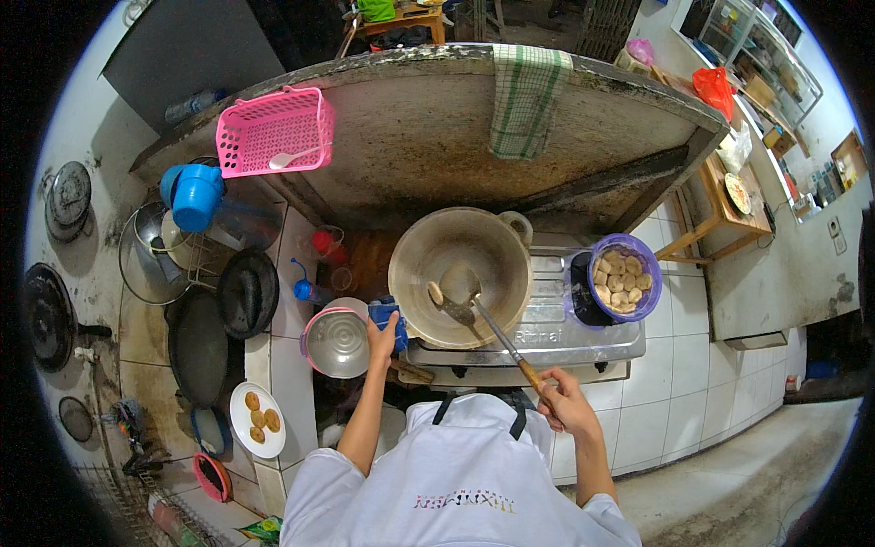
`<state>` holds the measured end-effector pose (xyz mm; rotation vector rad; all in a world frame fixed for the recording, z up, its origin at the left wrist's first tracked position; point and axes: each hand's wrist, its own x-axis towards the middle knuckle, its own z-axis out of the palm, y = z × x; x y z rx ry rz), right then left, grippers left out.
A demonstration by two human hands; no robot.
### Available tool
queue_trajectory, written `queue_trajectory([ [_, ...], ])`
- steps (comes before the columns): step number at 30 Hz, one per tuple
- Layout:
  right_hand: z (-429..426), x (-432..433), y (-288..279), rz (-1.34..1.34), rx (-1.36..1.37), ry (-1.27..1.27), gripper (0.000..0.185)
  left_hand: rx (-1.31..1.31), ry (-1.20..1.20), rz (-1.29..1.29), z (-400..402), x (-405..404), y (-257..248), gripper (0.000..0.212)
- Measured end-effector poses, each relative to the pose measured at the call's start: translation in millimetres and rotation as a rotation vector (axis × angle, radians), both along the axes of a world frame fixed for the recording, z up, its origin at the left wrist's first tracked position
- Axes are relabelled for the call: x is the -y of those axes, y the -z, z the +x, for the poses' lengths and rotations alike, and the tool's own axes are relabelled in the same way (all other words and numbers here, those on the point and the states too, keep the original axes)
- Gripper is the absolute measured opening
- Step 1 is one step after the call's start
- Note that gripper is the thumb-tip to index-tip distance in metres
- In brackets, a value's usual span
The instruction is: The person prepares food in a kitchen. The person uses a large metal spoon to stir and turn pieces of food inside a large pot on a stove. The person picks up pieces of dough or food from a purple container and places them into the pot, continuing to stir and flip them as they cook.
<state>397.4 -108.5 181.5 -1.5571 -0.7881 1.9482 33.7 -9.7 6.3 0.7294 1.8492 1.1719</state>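
A large metal wok (417, 239) stands over the left part of a gas stove (547, 342). My left hand (384, 336) grips a folded blue cloth (389, 321) against the wok's lower left side. My right hand (566, 402) holds the wooden handle of a long metal ladle (502, 336), whose head rests inside the wok. One pale round piece of food (435, 293) lies in the wok, left of the ladle's head. On the stove's right side, a purple basket (654, 287) holds several pale, flattened pieces. Left of the cloth is a metal pot (336, 345) with a pinkish rim.
A white plate (239, 417) with several browned patties sits at the lower left. Beyond it are a dark pan (198, 349) and a stone mortar (229, 301). A pink basket (273, 123) and a checked towel (530, 102) are on the low wall behind the stove.
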Motion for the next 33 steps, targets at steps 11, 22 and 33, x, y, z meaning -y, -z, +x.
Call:
queue_trajectory([
  [11, 0, -5, -3, 0.015, 0.0, 0.04, 0.018, 0.007, 0.006, 0.023, -12, -1, 28, 0.051],
  [22, 0, -1, 23, 0.285, 0.26, -0.081, 0.02, 0.076, 0.037, 0.064, -7, -2, 13, 0.047],
  [33, -12, -11, -24, 0.597, 0.701, -0.213, 0.03, -0.002, -0.002, 0.044, -4, -3, 9, 0.047],
])
